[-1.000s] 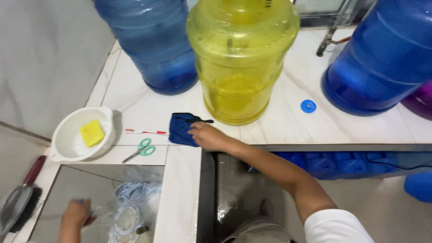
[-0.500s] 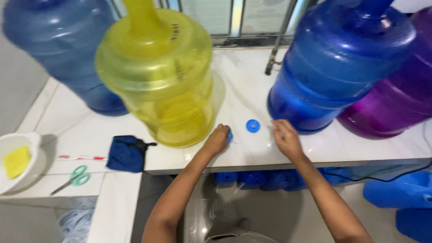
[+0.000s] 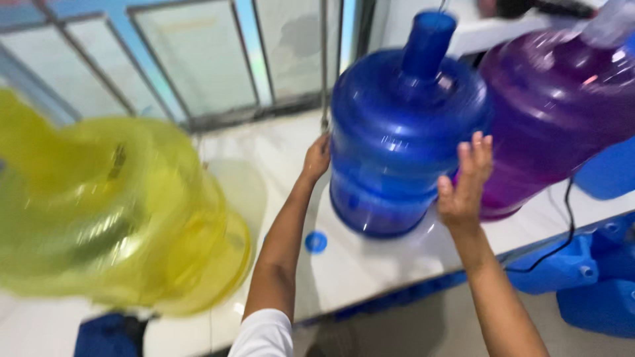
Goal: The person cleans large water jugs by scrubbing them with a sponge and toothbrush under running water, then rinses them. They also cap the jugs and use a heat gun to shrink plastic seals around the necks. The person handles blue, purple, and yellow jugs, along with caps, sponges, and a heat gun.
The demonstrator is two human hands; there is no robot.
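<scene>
Fingers (image 3: 477,149) between blue jug (image 3: 397,132), purple jug (image 3: 555,106)

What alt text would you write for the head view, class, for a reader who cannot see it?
Two bare hands, the left hand and right hand, reach to either side of a blue water jug on a white counter. A blurred yellow jug stands left, a purple jug right.

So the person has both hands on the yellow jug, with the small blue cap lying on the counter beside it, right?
Not quite. The head view shows both hands, left and right, on the blue jug, not the yellow jug. The small blue cap does lie on the counter beside it.
</scene>
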